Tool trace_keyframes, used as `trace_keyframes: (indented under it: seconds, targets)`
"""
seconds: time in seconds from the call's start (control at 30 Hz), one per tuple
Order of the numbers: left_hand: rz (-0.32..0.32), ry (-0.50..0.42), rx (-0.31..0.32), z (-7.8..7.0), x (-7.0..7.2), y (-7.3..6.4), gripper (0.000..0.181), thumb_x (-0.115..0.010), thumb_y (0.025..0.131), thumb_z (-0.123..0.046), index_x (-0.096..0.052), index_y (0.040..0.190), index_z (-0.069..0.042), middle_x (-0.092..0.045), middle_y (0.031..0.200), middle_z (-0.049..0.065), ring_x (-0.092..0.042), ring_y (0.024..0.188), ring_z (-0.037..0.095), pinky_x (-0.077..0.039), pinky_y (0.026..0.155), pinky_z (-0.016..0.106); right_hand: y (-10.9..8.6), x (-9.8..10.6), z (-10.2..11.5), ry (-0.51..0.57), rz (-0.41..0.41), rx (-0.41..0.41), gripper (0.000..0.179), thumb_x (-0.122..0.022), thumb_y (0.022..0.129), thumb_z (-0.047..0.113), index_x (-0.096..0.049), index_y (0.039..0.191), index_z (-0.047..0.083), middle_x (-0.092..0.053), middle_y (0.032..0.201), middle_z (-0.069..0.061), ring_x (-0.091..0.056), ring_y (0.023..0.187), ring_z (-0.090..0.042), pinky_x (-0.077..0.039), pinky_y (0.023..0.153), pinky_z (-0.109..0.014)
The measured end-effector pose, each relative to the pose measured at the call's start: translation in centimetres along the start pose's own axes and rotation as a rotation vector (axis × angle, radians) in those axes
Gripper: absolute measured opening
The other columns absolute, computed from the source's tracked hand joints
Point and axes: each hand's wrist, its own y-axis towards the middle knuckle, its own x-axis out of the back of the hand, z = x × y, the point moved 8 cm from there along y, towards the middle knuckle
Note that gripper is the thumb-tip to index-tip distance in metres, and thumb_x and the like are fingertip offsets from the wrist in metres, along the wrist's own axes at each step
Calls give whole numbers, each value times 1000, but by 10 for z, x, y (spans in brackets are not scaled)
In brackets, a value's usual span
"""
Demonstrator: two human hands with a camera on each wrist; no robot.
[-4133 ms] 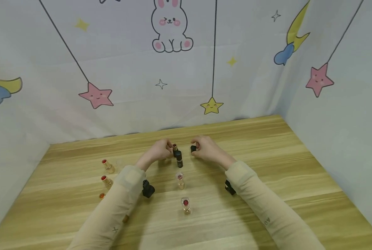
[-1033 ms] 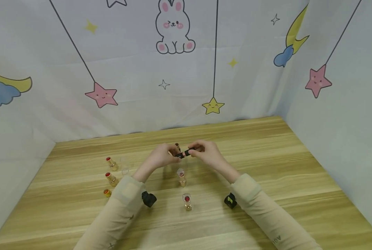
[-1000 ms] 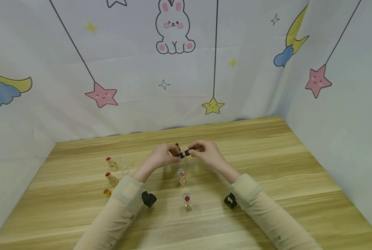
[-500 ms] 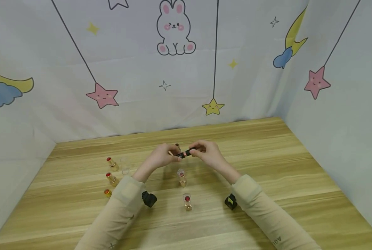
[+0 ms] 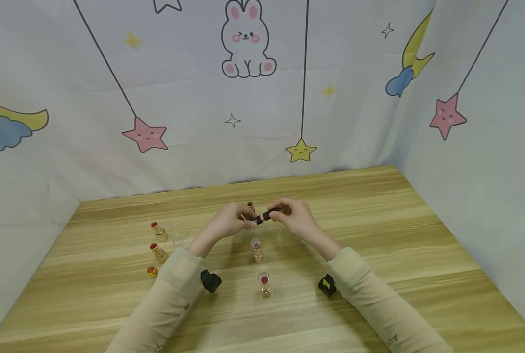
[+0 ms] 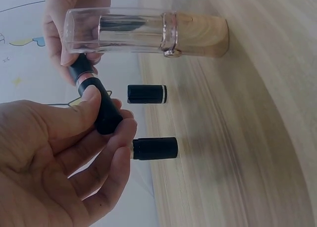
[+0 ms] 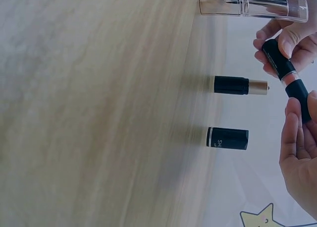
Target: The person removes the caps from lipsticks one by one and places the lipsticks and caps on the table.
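My left hand [image 5: 228,219] and my right hand [image 5: 297,219] hold a black lipstick tube [image 5: 259,218] between them, above the back middle of the table. The left fingers pinch one black end and the right fingers the other. A pinkish band [image 7: 289,78] shows between the two black parts. Beyond the hands stands an uncapped black lipstick [image 7: 233,85] with a gold upper part. Beside it a black cap [image 6: 147,94] stands upright; in the head view I cannot make it out. A clear-capped lipstick [image 5: 257,251] stands nearer, below the hands.
Another clear-capped lipstick [image 5: 265,285] stands further forward. At the left are two gold lipsticks [image 5: 158,230] [image 5: 158,252], an orange-tipped one [image 5: 152,272] and a clear cap [image 5: 177,234]. Black wrist devices [image 5: 210,281] [image 5: 327,285] hang beneath the sleeves. A printed curtain [image 5: 192,98] closes the back.
Earlier the black tube stood on the table and the right hand touched a small black piece. Both hands then took the tube; lately the right hand has shifted slightly right, the band showing more.
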Motion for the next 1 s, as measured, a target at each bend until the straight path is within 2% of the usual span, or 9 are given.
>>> trace_keyframes:
  seconds: [0.2,0.47,0.7,0.87,1.0]
  targets:
    - [10,13,-9,0,0,1,21,-67,90,-17,-71,107,-5,-71,92,10,-67,83,29,-48,65,27,-1,1,2,-1,-2,14,22,-66,89,8,-67,109,-1,-71,97,-17,-68,84,-36,-48,65,-20]
    - [36,20,-1,2,-2,0,21,-65,91,-18,-71,108,-6,-72,87,9,-67,84,30,-49,68,30,-3,2,4,-36,-7,59,20,-66,88,9,-68,107,3,-70,101,-14,-65,80,-18,-50,67,-23]
    - [46,9,0,2,-2,-1,21,-65,91,-15,-71,108,-4,-71,92,10,-65,82,27,-47,66,28,-4,5,4,-49,-22,76,18,-66,88,9,-69,106,7,-70,101,-12,-65,83,-21,-50,69,-27]
    - [40,8,29,6,-1,-1,21,-65,91,-16,-70,108,-4,-71,96,10,-64,79,18,-48,67,28,-5,11,3,-48,-47,46,18,-66,89,10,-68,107,8,-71,102,-11,-65,85,-21,-51,71,-28]
    - [36,-2,41,10,-1,-1,22,-65,91,-16,-70,108,-3,-71,99,11,-65,81,17,-51,69,30,-6,17,3,-50,-59,32,18,-66,90,11,-68,108,10,-71,102,-10,-65,85,-20,-50,71,-27]
